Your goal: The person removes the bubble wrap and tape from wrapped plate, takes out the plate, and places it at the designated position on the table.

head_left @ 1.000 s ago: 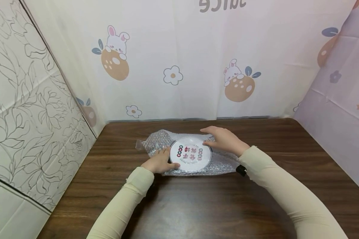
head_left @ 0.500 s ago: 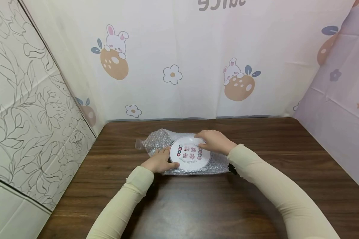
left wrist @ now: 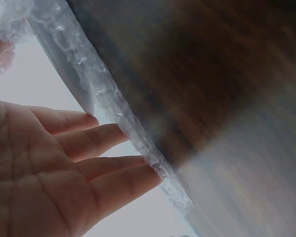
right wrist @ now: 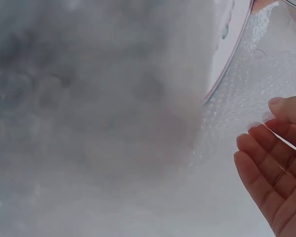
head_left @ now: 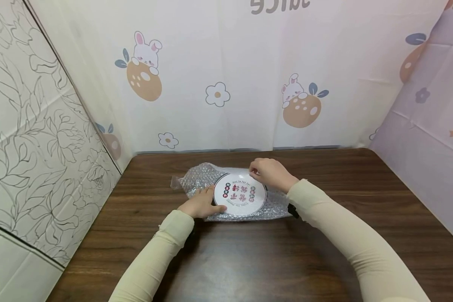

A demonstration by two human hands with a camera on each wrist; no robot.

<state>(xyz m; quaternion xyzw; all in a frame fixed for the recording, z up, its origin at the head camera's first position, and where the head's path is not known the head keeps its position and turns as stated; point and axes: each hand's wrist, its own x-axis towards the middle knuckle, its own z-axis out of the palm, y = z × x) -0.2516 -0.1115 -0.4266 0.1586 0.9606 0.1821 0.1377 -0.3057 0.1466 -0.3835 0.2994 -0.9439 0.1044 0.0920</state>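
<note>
A round white plate (head_left: 239,197), printed with red and dark characters, lies on a sheet of bubble wrap (head_left: 200,178) on the table. My left hand (head_left: 200,204) rests at the plate's left edge, thumb over its near rim. Its fingers reach out fairly straight in the left wrist view, with their tips at the bubble wrap. Beyond the plate's far right rim, my right hand (head_left: 272,172) pinches the clear wrap between thumb and forefinger. In the right wrist view that hand (right wrist: 281,158) has its other fingers bent, and blurred plastic fills much of the picture.
The dark wooden table (head_left: 226,260) extends on all sides of the wrap. A printed curtain (head_left: 219,63) hangs behind its far edge, and a flower-patterned panel (head_left: 41,126) stands at the left.
My right hand moved left over the plate's right side, then drew back toward the far rim, its fingers now closed together on the wrap. The left hand stayed in place.
</note>
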